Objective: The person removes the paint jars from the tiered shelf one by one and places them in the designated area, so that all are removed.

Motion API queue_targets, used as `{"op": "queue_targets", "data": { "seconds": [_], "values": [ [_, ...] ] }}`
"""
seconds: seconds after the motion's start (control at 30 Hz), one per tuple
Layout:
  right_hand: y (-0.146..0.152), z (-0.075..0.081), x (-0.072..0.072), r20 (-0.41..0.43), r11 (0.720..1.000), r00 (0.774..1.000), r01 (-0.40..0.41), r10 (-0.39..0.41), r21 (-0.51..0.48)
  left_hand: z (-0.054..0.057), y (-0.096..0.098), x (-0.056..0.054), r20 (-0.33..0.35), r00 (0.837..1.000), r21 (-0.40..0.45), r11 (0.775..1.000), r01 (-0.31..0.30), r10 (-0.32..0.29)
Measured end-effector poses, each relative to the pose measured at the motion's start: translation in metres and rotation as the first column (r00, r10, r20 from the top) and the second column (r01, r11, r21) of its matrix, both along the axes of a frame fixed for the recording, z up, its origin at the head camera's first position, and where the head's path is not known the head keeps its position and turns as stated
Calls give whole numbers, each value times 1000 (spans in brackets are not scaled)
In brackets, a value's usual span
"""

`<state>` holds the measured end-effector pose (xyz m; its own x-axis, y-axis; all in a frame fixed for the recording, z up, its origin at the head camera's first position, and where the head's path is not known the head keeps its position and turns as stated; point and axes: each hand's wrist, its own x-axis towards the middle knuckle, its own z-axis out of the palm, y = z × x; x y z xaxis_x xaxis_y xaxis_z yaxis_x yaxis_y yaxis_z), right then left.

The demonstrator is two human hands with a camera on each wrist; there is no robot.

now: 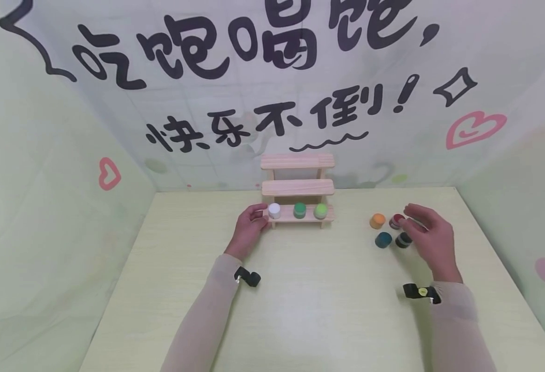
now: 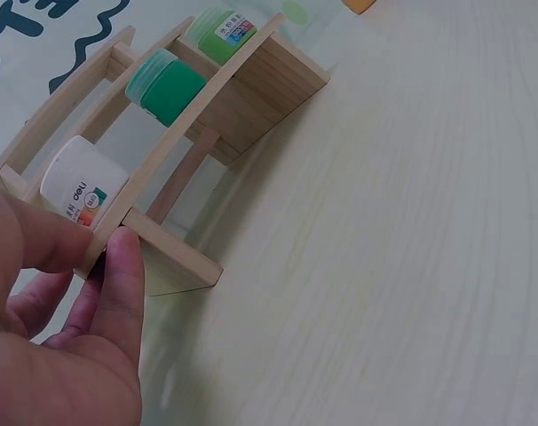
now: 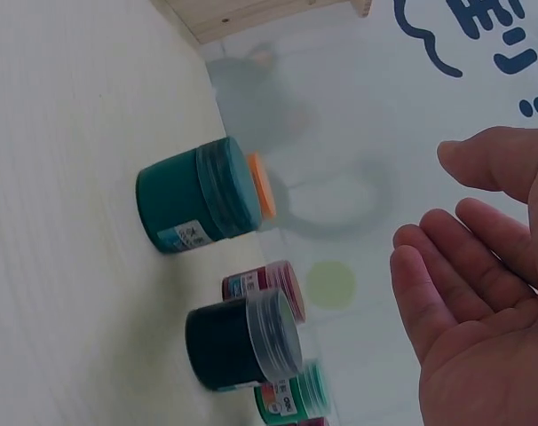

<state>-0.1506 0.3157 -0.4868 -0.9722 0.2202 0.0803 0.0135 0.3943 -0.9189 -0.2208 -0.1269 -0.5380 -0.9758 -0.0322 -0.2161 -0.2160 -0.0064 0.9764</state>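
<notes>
My left hand pinches the left end of the bottom step of a small wooden tiered rack, thumb on one side and fingers on the other. On that step stand a white paint jar, a green paint jar and a light green paint jar. Over at the right, my right hand hovers by a group of paint jars with nothing in its grasp, its thumb apart from the fingers. Nearest to it are a red jar and a black jar.
An orange jar and a teal jar stand on the rack side of that group. Another green jar shows behind the black one in the right wrist view. Behind the pale wooden table hangs a printed cloth.
</notes>
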Motion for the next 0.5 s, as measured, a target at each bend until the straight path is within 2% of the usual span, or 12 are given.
{"op": "queue_targets", "data": {
  "seconds": [0.3,0.5],
  "values": [
    [-25,-1,-11,-31,998,999,-38,40,52,1,1,-1,13,1000,22,1000,6,-6],
    [-43,-1,-18,4,995,995,-97,97,5,1,0,0,12,1000,23,1000,3,-3]
  ]
}}
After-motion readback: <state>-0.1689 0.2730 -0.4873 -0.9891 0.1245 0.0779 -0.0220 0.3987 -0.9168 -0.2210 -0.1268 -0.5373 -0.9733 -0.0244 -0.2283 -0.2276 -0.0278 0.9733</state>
